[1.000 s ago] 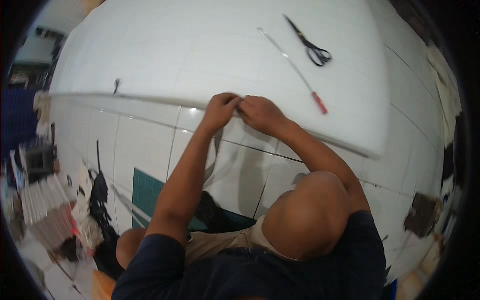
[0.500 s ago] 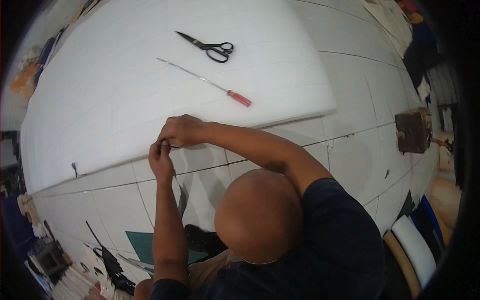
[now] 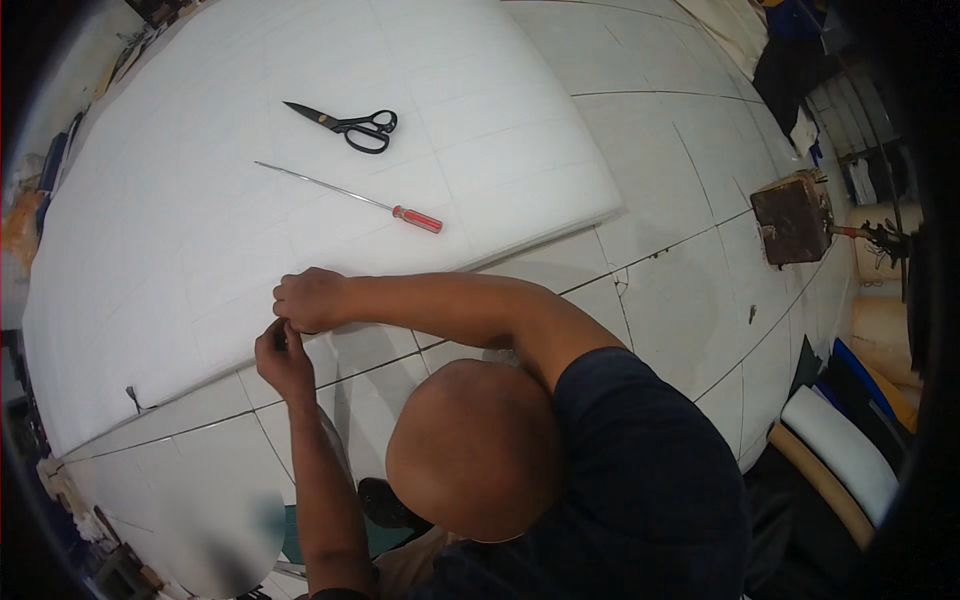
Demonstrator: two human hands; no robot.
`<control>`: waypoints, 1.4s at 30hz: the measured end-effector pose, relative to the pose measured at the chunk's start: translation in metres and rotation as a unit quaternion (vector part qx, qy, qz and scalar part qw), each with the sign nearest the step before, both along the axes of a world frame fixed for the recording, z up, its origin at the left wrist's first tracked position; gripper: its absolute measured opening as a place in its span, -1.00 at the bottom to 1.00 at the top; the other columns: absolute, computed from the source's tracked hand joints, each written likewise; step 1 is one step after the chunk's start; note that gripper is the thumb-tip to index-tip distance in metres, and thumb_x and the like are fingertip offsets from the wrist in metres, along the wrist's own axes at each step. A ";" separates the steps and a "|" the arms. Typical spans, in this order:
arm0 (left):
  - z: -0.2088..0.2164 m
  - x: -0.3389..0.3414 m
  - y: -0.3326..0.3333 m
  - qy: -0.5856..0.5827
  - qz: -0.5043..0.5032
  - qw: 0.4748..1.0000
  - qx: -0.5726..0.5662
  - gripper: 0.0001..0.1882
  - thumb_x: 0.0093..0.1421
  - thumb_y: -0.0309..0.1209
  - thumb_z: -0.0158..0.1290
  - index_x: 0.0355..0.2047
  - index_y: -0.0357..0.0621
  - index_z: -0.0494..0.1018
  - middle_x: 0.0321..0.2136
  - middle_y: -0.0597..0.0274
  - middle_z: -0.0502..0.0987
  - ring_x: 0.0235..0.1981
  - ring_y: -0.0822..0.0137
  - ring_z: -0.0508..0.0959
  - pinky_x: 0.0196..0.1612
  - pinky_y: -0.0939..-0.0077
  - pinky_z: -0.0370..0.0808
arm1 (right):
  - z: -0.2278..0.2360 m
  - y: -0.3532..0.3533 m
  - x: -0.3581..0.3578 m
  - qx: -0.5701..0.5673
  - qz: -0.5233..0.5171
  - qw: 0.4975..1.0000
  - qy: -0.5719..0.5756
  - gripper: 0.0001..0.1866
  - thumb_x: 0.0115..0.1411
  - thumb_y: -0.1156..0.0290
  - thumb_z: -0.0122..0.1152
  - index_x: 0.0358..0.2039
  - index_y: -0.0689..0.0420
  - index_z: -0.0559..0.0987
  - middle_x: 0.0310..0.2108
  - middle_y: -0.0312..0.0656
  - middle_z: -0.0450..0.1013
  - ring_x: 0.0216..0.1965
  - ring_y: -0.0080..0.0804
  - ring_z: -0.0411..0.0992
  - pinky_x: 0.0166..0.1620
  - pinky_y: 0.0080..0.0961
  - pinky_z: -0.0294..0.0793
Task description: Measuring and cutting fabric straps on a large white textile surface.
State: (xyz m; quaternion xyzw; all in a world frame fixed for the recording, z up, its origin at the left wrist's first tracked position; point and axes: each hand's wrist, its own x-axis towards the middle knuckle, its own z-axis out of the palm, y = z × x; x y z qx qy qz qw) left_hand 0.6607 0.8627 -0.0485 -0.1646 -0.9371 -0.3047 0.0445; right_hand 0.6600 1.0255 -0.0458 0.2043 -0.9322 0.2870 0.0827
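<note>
My left hand (image 3: 284, 360) and my right hand (image 3: 312, 299) meet at the near edge of a thick white padded slab (image 3: 500, 130). Both hands have their fingers closed, the left in a pinch just below the right. Something small and dark shows between them, too hidden to name. A thin grey strip (image 3: 333, 440) hangs beside my left forearm; whether its upper end is in my fingers cannot be seen. Farther off on the slab lie a long screwdriver with a red handle (image 3: 417, 219) and black-handled scissors (image 3: 366, 131).
A dark tuft of strands (image 3: 134, 400) sticks out of the slab's edge on the left. White floor tiles (image 3: 690, 330) surround the slab. A brown block-shaped thing (image 3: 793, 220) stands at the right, above several rolls (image 3: 840, 455). A blurred pale round shape (image 3: 225, 540) covers the lower left.
The view has shifted, so the slab and tools appear farther left and lower. My hands stay together at the slab's edge. A blurred pale shape has come in at the lower left.
</note>
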 end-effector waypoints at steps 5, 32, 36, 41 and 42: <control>0.006 -0.020 -0.007 -0.151 -0.013 0.985 0.076 -0.72 0.24 -0.36 0.00 -0.27 -0.38 0.55 -0.38 0.07 0.60 -0.34 0.32 0.54 -0.21 0.45 0.44 | -0.015 -0.002 0.009 -0.121 -0.092 0.985 0.079 -0.87 0.05 0.34 0.14 -0.43 0.11 0.48 -0.32 -0.13 0.39 -0.23 -0.14 0.44 -0.20 -0.24 0.51; 0.103 -0.022 -0.011 -0.217 -0.096 0.952 -0.192 -0.69 0.16 -0.19 0.08 -0.31 -0.22 0.55 -0.46 -0.01 0.58 -0.35 0.01 0.56 -0.26 0.22 0.46 | 0.028 0.227 -0.030 0.186 -0.390 0.898 -0.090 -0.64 0.17 0.24 0.16 -0.14 0.24 0.47 -0.13 0.07 0.39 -0.13 0.02 0.44 -0.04 -0.12 0.47; 0.117 -0.035 -0.048 -0.223 -0.121 0.952 -0.174 -0.66 0.15 -0.22 0.12 -0.26 -0.30 0.53 -0.51 0.07 0.54 -0.55 0.24 0.48 -0.42 0.34 0.42 | 0.028 0.220 -0.047 0.205 -0.374 0.894 -0.137 -0.63 0.12 0.19 0.26 -0.22 0.24 0.50 -0.18 0.07 0.42 -0.11 -0.01 0.43 -0.06 -0.19 0.44; 0.144 -0.040 -0.065 -0.307 -0.049 0.944 -0.110 -0.65 0.10 -0.26 0.13 -0.24 -0.33 0.53 -0.40 0.11 0.56 -0.42 0.34 0.49 -0.32 0.47 0.42 | 0.060 0.221 -0.053 0.250 -0.371 0.868 -0.218 -0.53 -0.02 0.09 0.35 -0.32 0.27 0.55 -0.41 -0.01 0.56 -0.32 -0.18 0.55 -0.25 -0.29 0.52; 0.149 -0.040 -0.068 -0.325 -0.013 0.944 -0.063 -0.66 0.11 -0.28 0.13 -0.23 -0.32 0.52 -0.41 0.15 0.55 -0.46 0.39 0.47 -0.35 0.52 0.41 | 0.063 0.219 -0.051 0.251 -0.370 0.868 -0.216 -0.53 -0.02 0.09 0.35 -0.32 0.27 0.55 -0.41 -0.01 0.56 -0.32 -0.18 0.55 -0.25 -0.29 0.52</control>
